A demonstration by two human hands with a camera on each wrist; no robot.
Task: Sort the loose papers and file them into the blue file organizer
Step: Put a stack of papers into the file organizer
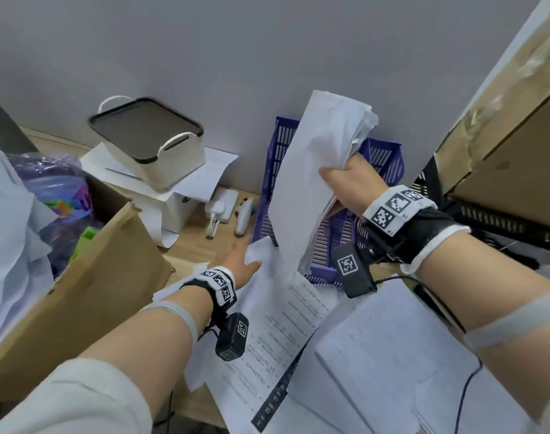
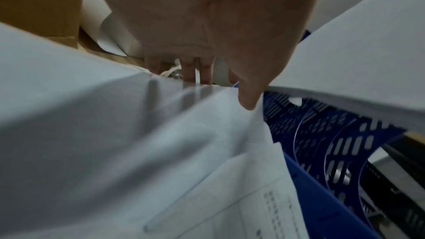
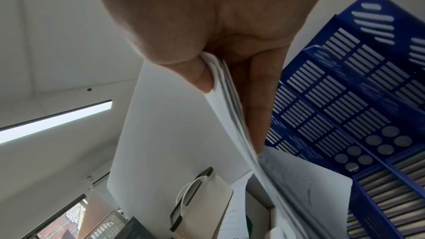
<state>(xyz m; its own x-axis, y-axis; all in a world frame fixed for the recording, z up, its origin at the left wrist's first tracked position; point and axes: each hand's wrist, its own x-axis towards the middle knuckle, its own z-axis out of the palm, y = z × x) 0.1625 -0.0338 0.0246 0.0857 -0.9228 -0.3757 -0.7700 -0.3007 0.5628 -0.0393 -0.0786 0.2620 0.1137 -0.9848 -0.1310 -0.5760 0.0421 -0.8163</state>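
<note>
My right hand [image 1: 342, 180] grips a thick stack of white papers [image 1: 314, 158] and holds it upright above the blue file organizer [image 1: 383, 161]. In the right wrist view my right hand [image 3: 218, 52] has its thumb and fingers clamped on the stack [image 3: 165, 134], next to the slotted organizer [image 3: 345, 88]. Lower down, my left hand [image 1: 236, 261] pinches a loose sheet [image 1: 261, 255] at the organizer's front left corner. In the left wrist view my left hand [image 2: 230, 52] has its fingers under the sheet [image 2: 115, 134] and its thumb on top, beside the organizer [image 2: 322, 206].
More printed sheets [image 1: 276, 324] and a white pile [image 1: 392, 339] cover the near desk. An open cardboard box [image 1: 79, 277] stands at left. A white bin with a dark lid [image 1: 148, 142] sits behind, with a charger [image 1: 222, 202] beside it. At right is a black mesh tray [image 1: 486, 223].
</note>
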